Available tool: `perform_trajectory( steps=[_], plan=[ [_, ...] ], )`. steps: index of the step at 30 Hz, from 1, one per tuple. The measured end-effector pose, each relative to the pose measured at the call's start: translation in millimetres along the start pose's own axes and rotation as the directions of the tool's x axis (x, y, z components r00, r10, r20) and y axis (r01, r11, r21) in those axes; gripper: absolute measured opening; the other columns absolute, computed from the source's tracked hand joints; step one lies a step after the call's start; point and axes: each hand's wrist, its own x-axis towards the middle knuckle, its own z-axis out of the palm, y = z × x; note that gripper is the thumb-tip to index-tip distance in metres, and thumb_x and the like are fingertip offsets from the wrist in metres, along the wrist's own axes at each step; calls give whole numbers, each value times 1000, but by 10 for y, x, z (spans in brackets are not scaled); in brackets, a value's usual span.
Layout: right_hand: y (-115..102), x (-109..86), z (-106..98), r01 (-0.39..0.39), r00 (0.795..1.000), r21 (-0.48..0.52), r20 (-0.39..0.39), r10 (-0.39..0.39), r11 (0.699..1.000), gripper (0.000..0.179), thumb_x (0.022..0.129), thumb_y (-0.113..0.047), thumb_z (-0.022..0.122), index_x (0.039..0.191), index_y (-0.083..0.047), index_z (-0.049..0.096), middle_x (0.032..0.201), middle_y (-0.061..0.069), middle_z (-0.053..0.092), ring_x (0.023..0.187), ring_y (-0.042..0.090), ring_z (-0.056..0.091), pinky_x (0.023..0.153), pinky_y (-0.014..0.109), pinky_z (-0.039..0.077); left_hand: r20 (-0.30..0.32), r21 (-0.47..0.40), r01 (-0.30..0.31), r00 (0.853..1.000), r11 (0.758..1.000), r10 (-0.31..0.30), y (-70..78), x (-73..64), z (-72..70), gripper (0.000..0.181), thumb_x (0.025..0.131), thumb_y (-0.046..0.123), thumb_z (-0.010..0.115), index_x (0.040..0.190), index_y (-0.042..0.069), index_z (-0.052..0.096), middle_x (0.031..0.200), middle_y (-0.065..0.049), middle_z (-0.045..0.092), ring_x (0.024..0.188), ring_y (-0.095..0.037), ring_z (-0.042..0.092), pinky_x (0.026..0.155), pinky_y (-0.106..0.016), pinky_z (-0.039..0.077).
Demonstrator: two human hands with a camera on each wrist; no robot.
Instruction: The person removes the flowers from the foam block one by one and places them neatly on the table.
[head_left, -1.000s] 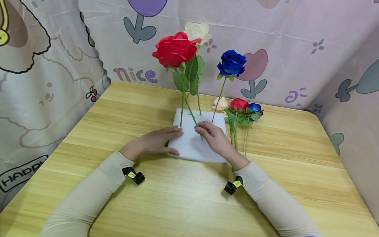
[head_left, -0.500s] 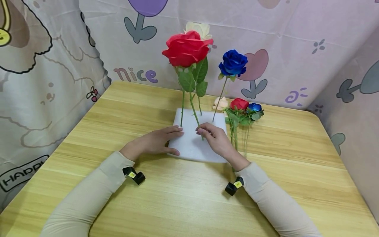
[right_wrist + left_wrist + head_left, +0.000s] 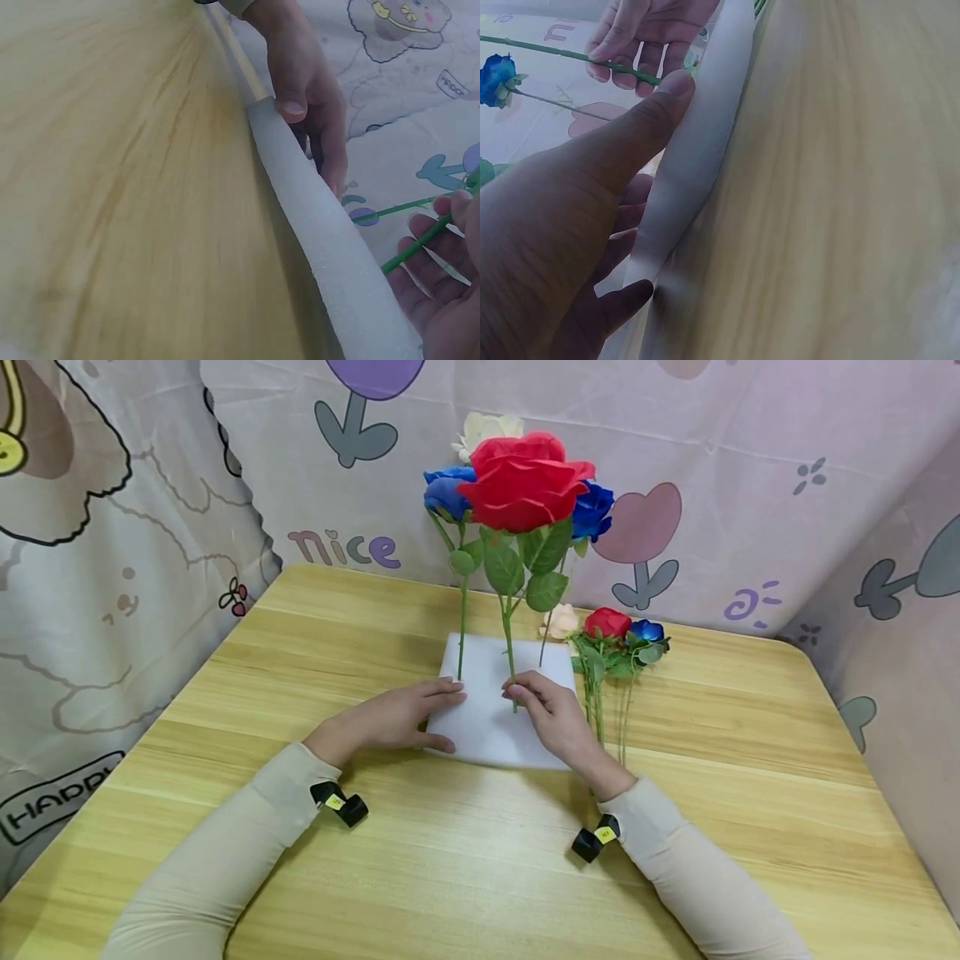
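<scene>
My right hand [image 3: 553, 718] pinches the green stem of a large red rose [image 3: 528, 485] between thumb and fingers. The rose stands nearly upright, its stem's lower end at the top of a white foam block [image 3: 487, 739]. At the block's left side my left hand [image 3: 397, 718] rests with fingers stretched on top and thumb along the front edge. Behind the red rose, a blue rose [image 3: 447, 493] and another blue rose [image 3: 592, 512] stand on stems in the foam. A white rose [image 3: 486, 433] rises at the back, its stem hidden.
To the right of the block, a red rose [image 3: 607, 622], a blue rose [image 3: 647, 631] and a pale pink rose [image 3: 559, 621] lie on the wooden table [image 3: 420, 877], stems toward me. A printed cloth [image 3: 720, 460] hangs close behind the table.
The held red rose's bloom has swung right, from a leftward lean to nearly upright, now uncovering the left blue rose. The right hand shifted slightly right; the left hand stayed put.
</scene>
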Motion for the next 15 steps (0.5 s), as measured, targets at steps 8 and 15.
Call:
perform_trajectory(
  steps=[8,15],
  plan=[
    [-25,38,11,2,1000,32,-19,-1,999,20,102,-19,53,106,-7,69,101,5,72,96,19,68,86,34,54,-26,-2,-20,999,1000,20,3,-10,2,85,84,62,64,148,9,45,157,-4,32,144,-26,28,115,-40,28],
    [-27,61,63,12,999,72,-51,-9,997,18,101,-9,54,107,1,67,101,15,71,96,26,68,86,38,55,-16,9,-8,1000,1000,8,13,-10,-2,86,84,64,63,149,11,44,157,-3,31,145,-25,25,115,-40,28]
  ],
)
